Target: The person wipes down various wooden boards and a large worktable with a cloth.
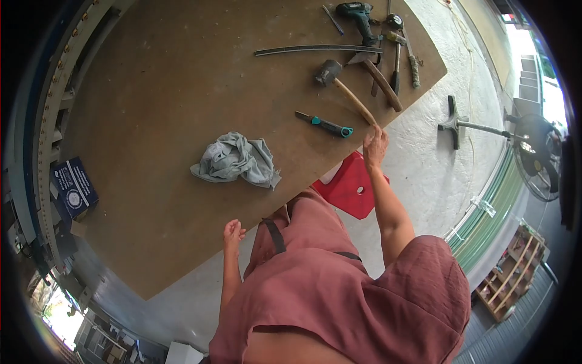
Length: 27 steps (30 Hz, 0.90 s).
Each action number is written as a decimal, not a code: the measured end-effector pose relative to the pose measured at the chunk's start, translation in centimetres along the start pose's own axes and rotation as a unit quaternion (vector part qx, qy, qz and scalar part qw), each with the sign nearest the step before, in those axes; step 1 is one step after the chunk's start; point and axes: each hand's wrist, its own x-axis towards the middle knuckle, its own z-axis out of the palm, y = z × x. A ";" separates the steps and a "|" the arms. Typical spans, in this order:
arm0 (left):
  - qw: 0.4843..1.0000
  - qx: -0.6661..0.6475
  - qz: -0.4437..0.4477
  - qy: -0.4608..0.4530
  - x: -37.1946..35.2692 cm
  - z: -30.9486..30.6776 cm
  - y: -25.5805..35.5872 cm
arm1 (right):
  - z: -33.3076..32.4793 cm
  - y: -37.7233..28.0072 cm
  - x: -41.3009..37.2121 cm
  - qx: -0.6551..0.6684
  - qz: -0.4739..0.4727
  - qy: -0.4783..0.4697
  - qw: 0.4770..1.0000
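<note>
My right hand is at the table's near edge, its fingers closed around the handle end of a rubber mallet. The mallet's black head rests on the brown tabletop, pointing away from me. Just left of that hand lies a teal and black utility knife. Beyond the mallet is a hammer with a thick wooden handle. My left hand hovers by the near edge with its fingers curled in and nothing visible in them. A crumpled grey cloth sits on the table ahead of it.
On the brown table are a cordless drill, a tape measure, a smaller hammer and a long dark strip. A red stool stands under the edge. A blue box is far left; a fan stands right.
</note>
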 end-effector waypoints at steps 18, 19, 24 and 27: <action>0.970 -0.034 -0.156 0.184 -4.7 -13.8 -24.9 | 4.8 -12.2 -4.3 -0.076 -0.106 -0.065 0.989; 0.963 -0.030 -0.195 0.184 -6.4 -13.9 -26.5 | 5.0 -11.3 -3.5 -0.100 -0.073 -0.070 0.990; 0.955 -0.029 -0.241 0.173 -10.3 -13.3 -28.8 | 4.9 -10.0 -1.8 -0.146 0.001 -0.183 0.972; 0.961 -0.032 -0.229 0.152 -10.0 -11.5 -27.3 | 4.0 -9.7 -1.5 -0.136 -0.061 -0.179 0.972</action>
